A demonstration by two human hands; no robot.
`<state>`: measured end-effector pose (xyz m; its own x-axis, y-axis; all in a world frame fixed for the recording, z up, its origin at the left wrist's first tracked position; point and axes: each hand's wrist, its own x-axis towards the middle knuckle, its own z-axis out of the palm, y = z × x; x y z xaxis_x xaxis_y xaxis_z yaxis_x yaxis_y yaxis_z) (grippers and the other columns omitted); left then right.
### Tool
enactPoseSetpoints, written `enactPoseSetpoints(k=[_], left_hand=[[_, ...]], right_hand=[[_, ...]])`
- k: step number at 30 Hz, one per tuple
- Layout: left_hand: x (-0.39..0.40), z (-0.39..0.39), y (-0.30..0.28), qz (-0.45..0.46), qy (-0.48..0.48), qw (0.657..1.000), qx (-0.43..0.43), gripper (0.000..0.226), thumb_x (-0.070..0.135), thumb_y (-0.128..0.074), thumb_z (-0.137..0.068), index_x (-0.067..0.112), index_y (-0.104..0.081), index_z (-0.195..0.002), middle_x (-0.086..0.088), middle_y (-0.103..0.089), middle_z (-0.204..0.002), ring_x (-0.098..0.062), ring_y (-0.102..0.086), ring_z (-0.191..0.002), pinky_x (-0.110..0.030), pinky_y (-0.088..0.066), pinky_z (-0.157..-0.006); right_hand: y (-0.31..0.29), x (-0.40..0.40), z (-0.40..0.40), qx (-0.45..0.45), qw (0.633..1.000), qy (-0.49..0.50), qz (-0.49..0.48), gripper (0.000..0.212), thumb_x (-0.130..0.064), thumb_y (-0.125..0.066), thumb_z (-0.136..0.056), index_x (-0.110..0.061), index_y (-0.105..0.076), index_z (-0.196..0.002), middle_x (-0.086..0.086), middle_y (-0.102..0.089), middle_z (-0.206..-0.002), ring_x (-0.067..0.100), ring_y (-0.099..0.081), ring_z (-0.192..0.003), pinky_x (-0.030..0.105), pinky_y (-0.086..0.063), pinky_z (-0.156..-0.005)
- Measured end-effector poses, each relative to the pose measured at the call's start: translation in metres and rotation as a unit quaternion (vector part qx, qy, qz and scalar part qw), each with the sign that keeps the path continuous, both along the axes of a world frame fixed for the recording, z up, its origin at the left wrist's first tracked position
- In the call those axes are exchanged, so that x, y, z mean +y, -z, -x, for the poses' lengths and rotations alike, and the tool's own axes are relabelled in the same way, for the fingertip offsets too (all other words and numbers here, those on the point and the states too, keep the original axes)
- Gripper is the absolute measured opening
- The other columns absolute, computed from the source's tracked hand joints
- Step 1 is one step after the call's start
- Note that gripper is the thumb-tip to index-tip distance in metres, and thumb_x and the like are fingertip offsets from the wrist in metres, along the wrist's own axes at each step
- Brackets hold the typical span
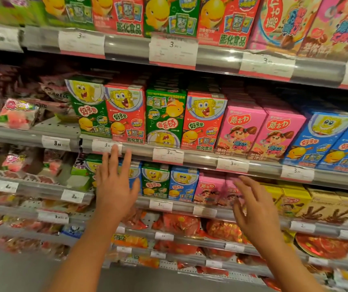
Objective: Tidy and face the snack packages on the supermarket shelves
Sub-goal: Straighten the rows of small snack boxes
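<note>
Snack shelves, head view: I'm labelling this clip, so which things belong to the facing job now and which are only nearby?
In the job:
left hand, open
right hand, open
upside-down green box
leaning green box
red boxes
pink boxes

Only nearby:
price tags
blue boxes
red bags lower down
top-shelf boxes

This is looking like a supermarket aisle. Above the left hand [114, 186], metal shelves [206, 159] are carrying rows of colourful snack boxes [203, 121], and white price tags [168, 155] are sitting along the shelf edges. Below both hands, more snack bags [179, 224] are lying.
</note>
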<state>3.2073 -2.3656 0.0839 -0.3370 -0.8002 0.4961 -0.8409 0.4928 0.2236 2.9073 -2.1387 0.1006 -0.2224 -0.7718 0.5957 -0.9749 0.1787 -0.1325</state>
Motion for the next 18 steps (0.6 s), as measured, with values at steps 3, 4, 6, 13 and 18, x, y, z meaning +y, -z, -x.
enactPoseSetpoints(k=[3, 4, 6, 13, 18], left_hand=[[0.002, -0.001, -0.001, 0.003, 0.005, 1.0, 0.011, 0.093, 0.039, -0.063, -0.09, 0.03, -0.005, -0.161, -0.003, 0.008, -0.169, -0.035, -0.004, -0.154, -0.063, -0.026, -0.117], [0.003, -0.002, -0.002, 0.006, 0.009, 1.0, 0.013, 0.093, 0.037, -0.064, -0.089, 0.029, -0.006, -0.161, -0.004, 0.007, -0.169, -0.036, -0.006, -0.154, -0.063, -0.027, -0.116], [0.004, -0.004, -0.003, 0.012, 0.016, 1.0, 0.012, 0.092, 0.035, -0.064, -0.089, 0.028, -0.008, -0.161, -0.005, 0.004, -0.169, -0.036, -0.008, -0.154, -0.062, -0.029, -0.116], [0.003, -0.008, -0.003, 0.022, 0.026, 0.999, 0.02, 0.09, 0.032, -0.064, -0.089, 0.03, -0.01, -0.161, -0.002, 0.0, -0.169, -0.033, -0.009, -0.155, -0.06, -0.03, -0.116], [0.004, -0.002, -0.004, 0.024, 0.024, 0.999, 0.03, 0.089, 0.028, -0.067, -0.088, 0.026, -0.016, -0.161, -0.006, -0.006, -0.169, -0.034, -0.01, -0.154, -0.061, -0.033, -0.115]], right_hand=[[0.006, -0.02, -0.028, 0.011, 0.996, -0.082, -0.042, 0.041, -0.013, -0.071, -0.081, -0.017, -0.065, -0.121, 0.001, -0.066, -0.115, 0.027, -0.064, -0.1, 0.039, -0.056, -0.08], [0.007, -0.03, -0.036, 0.01, 0.994, -0.087, -0.061, 0.044, -0.015, -0.072, -0.08, -0.016, -0.065, -0.123, 0.001, -0.066, -0.116, 0.027, -0.064, -0.102, 0.04, -0.056, -0.082], [0.006, -0.053, -0.051, 0.017, 0.993, -0.073, -0.094, 0.058, -0.022, -0.073, -0.081, -0.014, -0.058, -0.136, 0.005, -0.061, -0.131, 0.028, -0.058, -0.116, 0.043, -0.053, -0.094], [0.004, -0.102, -0.072, 0.034, 0.983, 0.018, -0.181, 0.072, -0.037, -0.071, -0.082, -0.015, -0.045, -0.146, 0.01, -0.051, -0.141, 0.035, -0.047, -0.128, 0.055, -0.039, -0.109], [0.014, -0.095, -0.065, 0.026, 0.988, -0.019, -0.154, 0.053, -0.025, -0.08, -0.077, -0.015, -0.061, -0.125, 0.01, -0.059, -0.135, 0.035, -0.054, -0.124, 0.055, -0.042, -0.108]])
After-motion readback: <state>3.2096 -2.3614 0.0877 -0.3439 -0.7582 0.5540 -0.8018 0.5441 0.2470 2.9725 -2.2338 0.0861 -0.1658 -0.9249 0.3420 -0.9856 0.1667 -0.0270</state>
